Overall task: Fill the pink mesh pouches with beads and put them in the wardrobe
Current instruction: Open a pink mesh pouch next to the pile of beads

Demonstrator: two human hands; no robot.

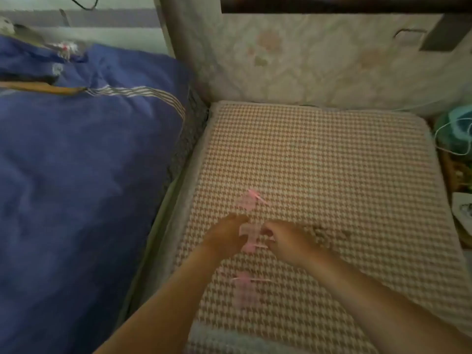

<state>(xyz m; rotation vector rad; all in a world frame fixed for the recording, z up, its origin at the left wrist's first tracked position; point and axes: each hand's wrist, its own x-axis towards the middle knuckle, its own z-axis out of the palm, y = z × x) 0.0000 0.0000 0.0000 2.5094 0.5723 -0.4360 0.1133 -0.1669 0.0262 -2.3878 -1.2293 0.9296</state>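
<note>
The head view looks down at a checked cushion (332,162) in beige and white. Three pink mesh pouches lie on it in one line, running away from the person. The far pouch (251,201) lies flat just beyond the hands, and the near pouch (245,290) lies flat between the two forearms, with its thin strings out to both sides.

The middle pouch (249,235) is between the two hands. The left hand (227,233) has its fingers curled at the left edge of this pouch, and the right hand (286,241) pinches its right edge with bent fingers. The picture is blurred, so the exact fingertip contact is not clear.

Just to the right of the right hand there is a small dark patch (332,233) on the cushion, too blurred to name. A blue quilt (76,162) lies to the left of the cushion, and a flowered cloth (319,62) stands behind it.
</note>
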